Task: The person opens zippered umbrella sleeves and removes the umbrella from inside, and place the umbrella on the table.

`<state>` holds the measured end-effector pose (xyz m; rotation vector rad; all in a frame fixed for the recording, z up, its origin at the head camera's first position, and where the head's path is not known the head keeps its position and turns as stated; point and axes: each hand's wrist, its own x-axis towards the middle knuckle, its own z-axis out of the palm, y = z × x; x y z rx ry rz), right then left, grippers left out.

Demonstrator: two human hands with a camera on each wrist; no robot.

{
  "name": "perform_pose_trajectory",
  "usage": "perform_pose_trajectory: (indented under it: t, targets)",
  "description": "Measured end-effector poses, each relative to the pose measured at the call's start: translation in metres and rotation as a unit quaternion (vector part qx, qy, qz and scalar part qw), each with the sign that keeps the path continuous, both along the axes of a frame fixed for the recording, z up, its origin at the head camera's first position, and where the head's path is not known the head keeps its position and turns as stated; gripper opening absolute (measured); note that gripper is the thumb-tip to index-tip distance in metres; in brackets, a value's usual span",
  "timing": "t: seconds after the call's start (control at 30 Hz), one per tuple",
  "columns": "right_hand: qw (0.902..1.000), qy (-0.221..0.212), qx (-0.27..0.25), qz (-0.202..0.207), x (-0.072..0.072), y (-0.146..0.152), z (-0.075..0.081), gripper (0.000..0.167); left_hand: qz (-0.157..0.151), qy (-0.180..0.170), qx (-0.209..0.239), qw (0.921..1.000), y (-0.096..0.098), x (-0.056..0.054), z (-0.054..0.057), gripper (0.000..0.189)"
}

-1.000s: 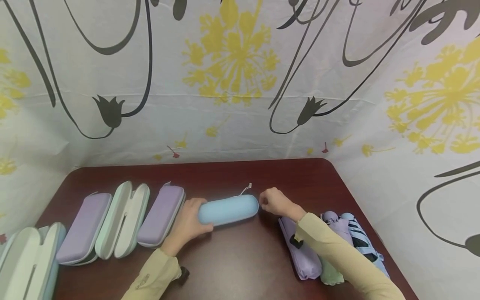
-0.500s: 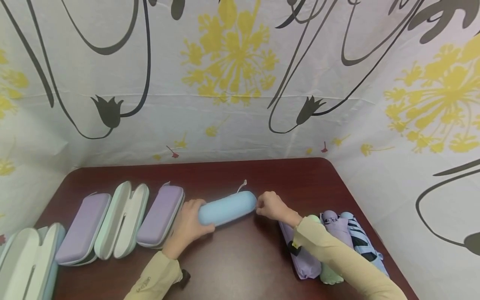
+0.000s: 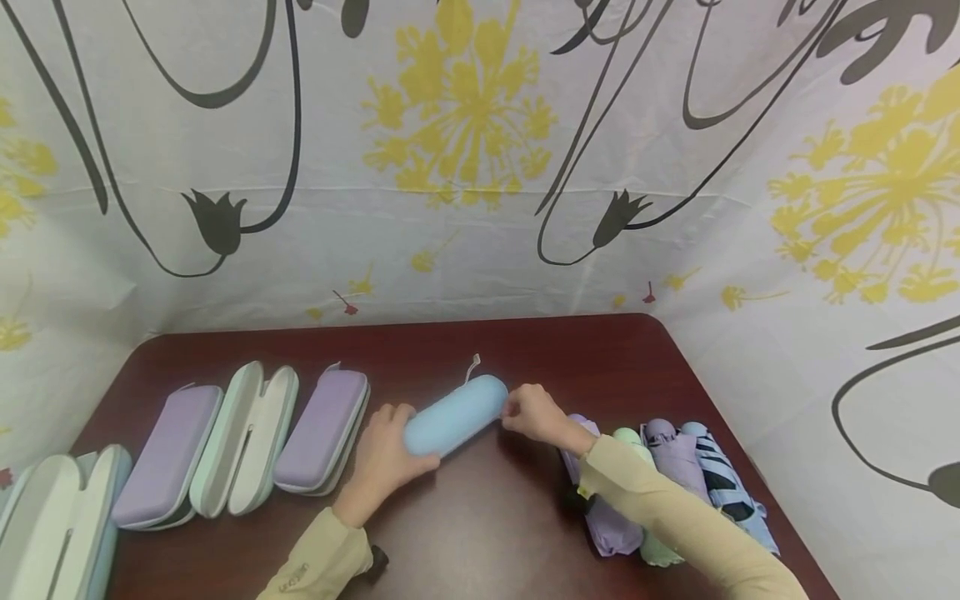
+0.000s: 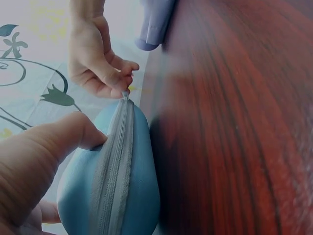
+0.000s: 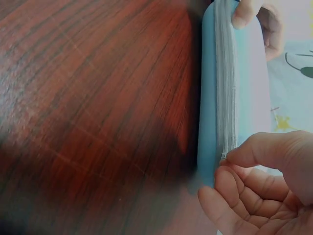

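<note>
A light blue zip case (image 3: 457, 415) lies at a slant near the middle of the table, a white cord loop (image 3: 472, 365) sticking out at its far side. My left hand (image 3: 386, 450) grips its left end, the thumb pressing beside the grey zipper (image 4: 115, 166). At the right end, my right hand (image 3: 536, 412) pinches the small zipper pull (image 5: 224, 157) between thumb and forefinger. Along the stretch seen in the right wrist view, the zipper's two sides are together.
Left of my left hand lie two lilac cases (image 3: 322, 433), an open mint case (image 3: 228, 454) and an open pale blue case (image 3: 45, 525). Several folded umbrellas (image 3: 678, 467) lie at the right, partly under my right forearm. A patterned cloth (image 3: 465, 275) hangs behind the table (image 3: 480, 533).
The blue case has turned, its right end swinging away from me and leftward. My right hand has moved left along with that end, and my left hand has shifted slightly right.
</note>
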<state>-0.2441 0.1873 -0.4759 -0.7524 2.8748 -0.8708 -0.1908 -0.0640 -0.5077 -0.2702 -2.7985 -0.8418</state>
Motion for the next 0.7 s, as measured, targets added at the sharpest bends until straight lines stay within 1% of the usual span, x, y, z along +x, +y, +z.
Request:
perform_pose_trajectory:
  t: [0.27,0.43,0.57,0.7]
  targets:
    - [1.0000,0.003,-0.008,0.000,-0.001,-0.003,-0.002,0.009,0.000,-0.006,-0.013,0.9999,0.004,0.005,0.003,0.064]
    - [0.9997,0.006,-0.011,0.020,0.002,-0.009,-0.003,0.008,0.002,-0.011,-0.010,0.9999,0.007,0.007,0.003,0.064]
    - [0.9989,0.007,-0.015,0.045,0.006,-0.015,-0.001,0.008,0.010,-0.038,-0.006,0.9992,0.010,0.008,0.004,0.066]
    - [0.9985,0.001,-0.013,0.054,0.009,-0.020,0.001,0.006,0.016,-0.071,0.000,0.9974,0.015,0.010,0.005,0.067]
